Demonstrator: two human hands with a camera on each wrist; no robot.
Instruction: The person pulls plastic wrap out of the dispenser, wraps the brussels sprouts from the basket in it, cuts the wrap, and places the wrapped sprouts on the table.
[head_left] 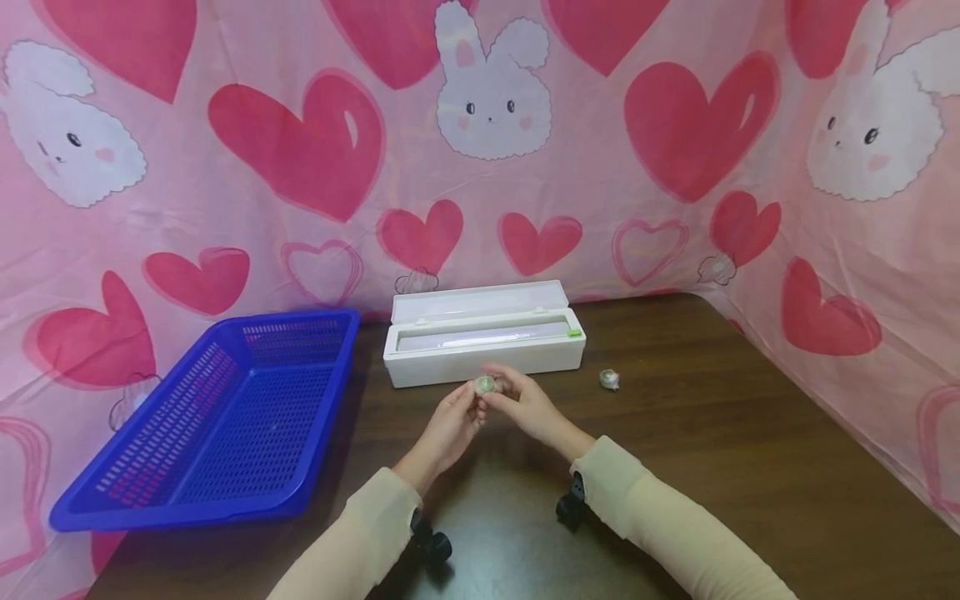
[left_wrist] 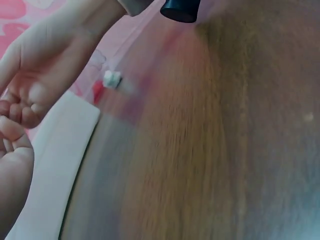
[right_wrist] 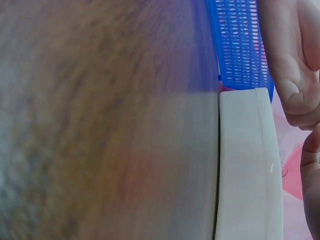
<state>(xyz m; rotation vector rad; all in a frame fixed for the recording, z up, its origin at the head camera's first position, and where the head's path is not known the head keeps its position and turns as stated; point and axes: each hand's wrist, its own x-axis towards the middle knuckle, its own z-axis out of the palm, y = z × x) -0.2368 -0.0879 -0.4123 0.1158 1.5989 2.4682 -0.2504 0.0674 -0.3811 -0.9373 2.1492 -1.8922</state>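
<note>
In the head view my left hand point(head_left: 450, 423) pinches a small round pale-green thing point(head_left: 485, 384) that looks wrapped in clear film. My right hand point(head_left: 534, 414) meets it from the other side, with thumb and curled fingers at its edge. Both hands are raised just before a long white box point(head_left: 487, 363), lid tipped back, with a roll of film inside. A similar small wrapped thing point(head_left: 610, 380) lies on the table to the right of the box. The wrist views show the left hand point(left_wrist: 14, 172) and the right hand point(right_wrist: 311, 185) fingertip to fingertip, the held thing hidden.
A blue slotted plastic basket point(head_left: 180, 515) stands on the left side of the dark wooden table point(head_left: 720, 467). Behind the table hangs a pink cloth point(head_left: 577, 125) with hearts and rabbits, which also runs along the right side. A small green tab point(head_left: 573, 332) sits on the box's right end.
</note>
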